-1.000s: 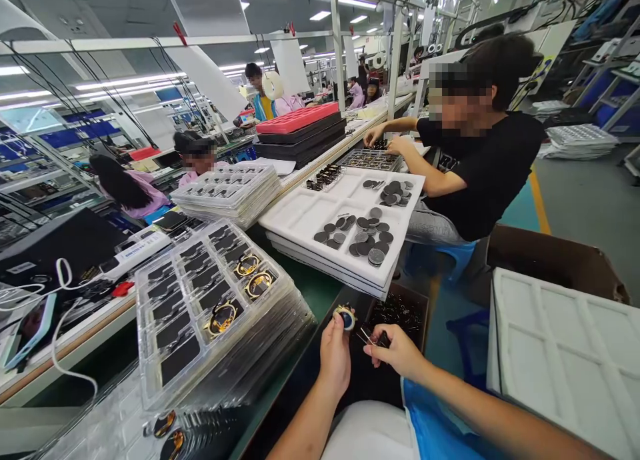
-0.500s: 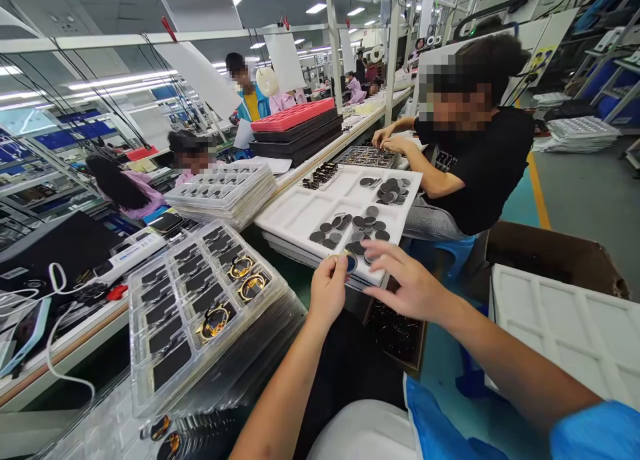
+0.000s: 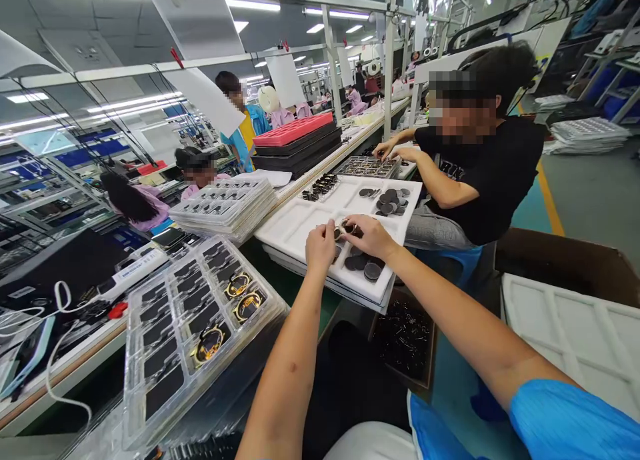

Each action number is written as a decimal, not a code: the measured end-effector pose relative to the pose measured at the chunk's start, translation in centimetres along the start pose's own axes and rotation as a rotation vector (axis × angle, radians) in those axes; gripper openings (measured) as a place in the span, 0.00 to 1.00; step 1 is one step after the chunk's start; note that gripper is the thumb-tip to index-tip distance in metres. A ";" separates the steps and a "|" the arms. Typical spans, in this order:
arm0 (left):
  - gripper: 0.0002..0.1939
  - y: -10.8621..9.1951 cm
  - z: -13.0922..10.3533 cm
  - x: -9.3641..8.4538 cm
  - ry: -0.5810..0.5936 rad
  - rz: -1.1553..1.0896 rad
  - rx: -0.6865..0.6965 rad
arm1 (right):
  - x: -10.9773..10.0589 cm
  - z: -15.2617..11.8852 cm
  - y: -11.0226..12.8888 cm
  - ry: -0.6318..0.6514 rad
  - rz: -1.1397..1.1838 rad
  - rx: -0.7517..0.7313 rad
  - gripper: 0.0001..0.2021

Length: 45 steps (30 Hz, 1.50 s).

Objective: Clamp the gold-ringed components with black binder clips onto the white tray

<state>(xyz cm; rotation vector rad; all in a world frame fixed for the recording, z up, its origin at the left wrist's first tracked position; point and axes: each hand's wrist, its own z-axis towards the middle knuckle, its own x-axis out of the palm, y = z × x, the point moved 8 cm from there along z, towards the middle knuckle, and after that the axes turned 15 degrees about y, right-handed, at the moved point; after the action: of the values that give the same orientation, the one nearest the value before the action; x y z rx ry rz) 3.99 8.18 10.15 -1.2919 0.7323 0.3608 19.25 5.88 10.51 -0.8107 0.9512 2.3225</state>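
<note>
My left hand (image 3: 321,247) is closed, thumb and fingers pinching a small round metal-rimmed piece (image 3: 338,233) that looks like a watch case. Close against it, my right hand (image 3: 371,237) has its fingers curled onto the same spot; they partly cover the piece, and whether a second part is there I cannot tell. Both hands are above the front of a white compartment tray (image 3: 285,228). Dark grey discs (image 3: 373,271) lie in the compartment below my right hand, and more discs (image 3: 391,201) fill a far compartment.
Left of me, a clear plastic tray (image 3: 167,277) on a stack holds black inserts and several gold round frames (image 3: 249,305). Further back are another tray stack (image 3: 223,200) and red and black trays (image 3: 293,131). A co-worker (image 3: 480,173) sits across, hands at a parts tray.
My right hand has moved left and closed in on my left hand. Both have shifted up and forward over the white tray; my right fingers were apart before.
</note>
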 end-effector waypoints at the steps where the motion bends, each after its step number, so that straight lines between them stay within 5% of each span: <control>1: 0.21 0.0 0.1 0.0 0.000 0.075 -0.015 | 0.1 -0.2 -1.1 -0.023 -0.019 0.090 0.10; 6: 0.13 -0.3 0.1 1.6 0.106 0.416 -0.080 | -0.1 -1.5 -4.1 -0.128 -0.065 0.358 0.13; 15: 0.21 -1.4 -0.7 1.1 0.075 0.655 -0.136 | -0.6 -2.0 -4.6 -0.207 0.109 0.384 0.16; 21: 0.14 -1.1 -0.2 0.8 0.171 0.611 -0.165 | -0.7 -2.2 -4.8 -0.220 0.157 0.391 0.18; 25: 0.16 -0.9 -0.1 -0.8 0.077 0.524 -0.178 | -1.4 -2.8 -5.1 -0.313 0.217 0.419 0.21; 27: 0.21 -1.0 -0.7 -2.0 -0.021 0.298 -0.162 | -1.9 -3.3 -5.4 -0.383 0.272 0.438 0.23; 29: 0.21 -0.7 -1.8 -2.4 -0.084 -0.191 -0.149 | -2.2 -3.8 -6.2 -0.462 0.395 0.470 0.24; 32: 0.19 -0.8 -4.8 -0.8 -0.002 -0.957 -0.149 | -2.3 -4.0 -7.5 -0.522 0.635 0.522 0.23; 34: 0.20 -1.7 -7.8 -0.7 0.079 -1.161 -0.105 | -2.3 -3.3 -7.8 -0.510 0.738 0.532 0.21; 36: 0.18 -2.3 -11.4 -2.5 0.096 -1.153 -0.007 | -2.2 -1.9 -7.2 -0.471 0.803 0.514 0.19; 39: 0.19 -1.5 -17.4 -8.0 -0.023 -0.908 0.110 | -0.7 1.3 -3.9 -0.357 0.888 0.462 0.16; 42: 0.19 1.1 -23.6 -15.6 -0.325 -0.512 0.084 | 2.8 5.5 3.0 -0.080 0.898 0.364 0.12; 45: 0.20 4.1 -28.8 -21.9 -0.600 -0.136 -0.101 | 6.9 9.4 12.3 0.207 0.735 0.155 0.03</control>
<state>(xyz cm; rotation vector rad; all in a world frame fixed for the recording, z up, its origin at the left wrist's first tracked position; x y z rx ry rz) -22.71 -14.83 19.06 -1.2306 0.1203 0.6438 3.50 6.60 16.74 -0.7232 1.7295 2.7367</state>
